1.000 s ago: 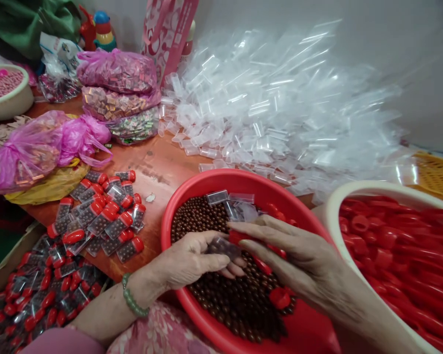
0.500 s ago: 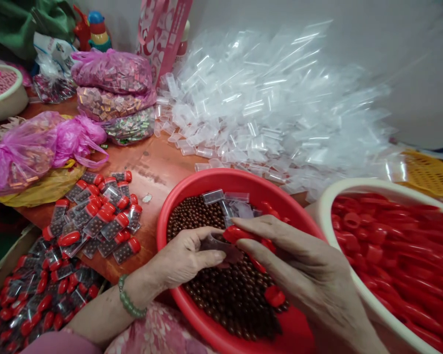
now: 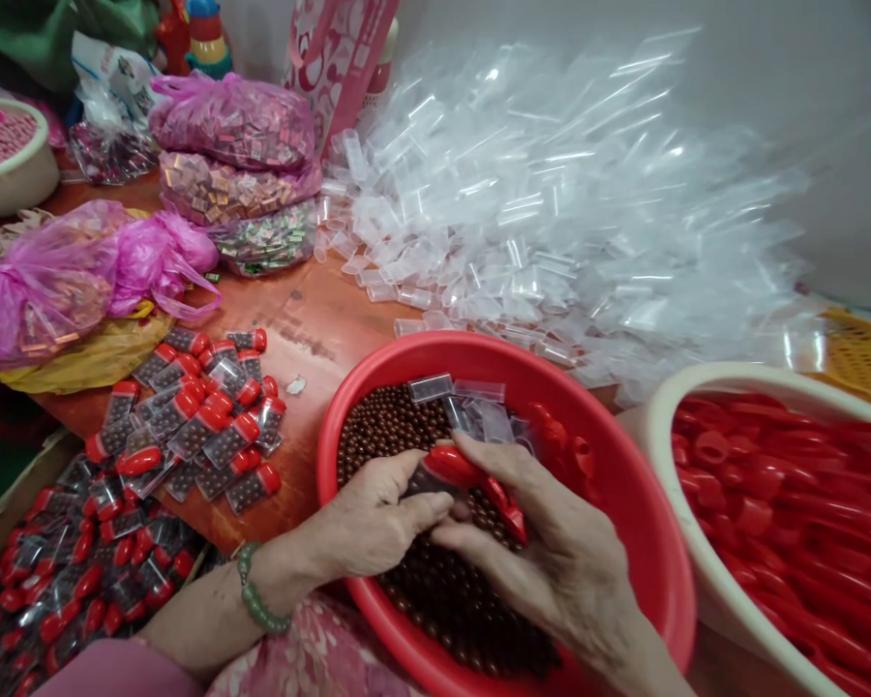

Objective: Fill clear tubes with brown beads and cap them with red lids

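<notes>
Between the fingers [image 3: 430, 506], the red cap [image 3: 454, 467] is smooth, glossy plastic, and the case [image 3: 421, 481] beside it looks like thin, clear plastic. Below the fingers, the brown beads [image 3: 457, 605] are smooth and shiny; around the beads, the red basin [image 3: 329, 445] has a softer plastic sheen. Beyond the fingers, the clear sleeves [image 3: 479, 232] are glossy, see-through plastic. To their right, the white tub [image 3: 655, 426] is smooth, nearly matt plastic. Left of the fingers, the desk [image 3: 290, 319] is smooth but scuffed.

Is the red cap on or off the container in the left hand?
On, apparently: the red cap sits at the end of the clear container; fingers hide whether it is fully seated.
</notes>
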A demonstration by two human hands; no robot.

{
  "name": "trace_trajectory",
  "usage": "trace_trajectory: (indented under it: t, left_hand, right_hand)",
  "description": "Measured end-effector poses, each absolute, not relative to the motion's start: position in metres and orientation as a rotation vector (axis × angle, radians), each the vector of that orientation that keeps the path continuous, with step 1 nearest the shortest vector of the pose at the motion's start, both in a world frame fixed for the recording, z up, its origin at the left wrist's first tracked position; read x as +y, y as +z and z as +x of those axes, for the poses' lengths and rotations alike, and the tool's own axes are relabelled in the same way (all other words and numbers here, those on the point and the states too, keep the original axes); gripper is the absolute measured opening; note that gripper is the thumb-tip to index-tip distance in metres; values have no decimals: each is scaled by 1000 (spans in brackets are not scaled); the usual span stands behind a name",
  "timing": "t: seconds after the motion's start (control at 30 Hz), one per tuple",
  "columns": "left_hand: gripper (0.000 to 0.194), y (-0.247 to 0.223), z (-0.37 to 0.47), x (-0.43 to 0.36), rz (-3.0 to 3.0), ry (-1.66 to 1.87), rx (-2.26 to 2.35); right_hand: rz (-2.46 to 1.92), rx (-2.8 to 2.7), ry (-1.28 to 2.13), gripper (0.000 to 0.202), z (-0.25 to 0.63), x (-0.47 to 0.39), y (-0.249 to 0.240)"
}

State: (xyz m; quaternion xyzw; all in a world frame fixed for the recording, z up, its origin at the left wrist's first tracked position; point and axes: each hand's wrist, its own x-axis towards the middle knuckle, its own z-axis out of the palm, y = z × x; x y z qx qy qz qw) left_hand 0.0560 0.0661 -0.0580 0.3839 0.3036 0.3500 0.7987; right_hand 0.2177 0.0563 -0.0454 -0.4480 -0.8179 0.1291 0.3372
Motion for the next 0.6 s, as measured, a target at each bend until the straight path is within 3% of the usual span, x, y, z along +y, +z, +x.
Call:
trace_trajectory:
  t: [0.07,0.13,0.3,0.6]
  left_hand:
    - [15,-58,56,66,754,709,667]
    - [16,-58,56,66,684,662,667]
    - [16,-59,57,65,755,709,623]
    - [23,-61,58,60,732,697,587]
  right_hand:
    - [-1182,-2265,212,71,217,55,-49]
    - [-1205,-2338,88,77,215,53,-52]
    - [-1174,-2406,-153,68,213,53,-56]
    - [-1084,-2436,-208,62,212,56,-50]
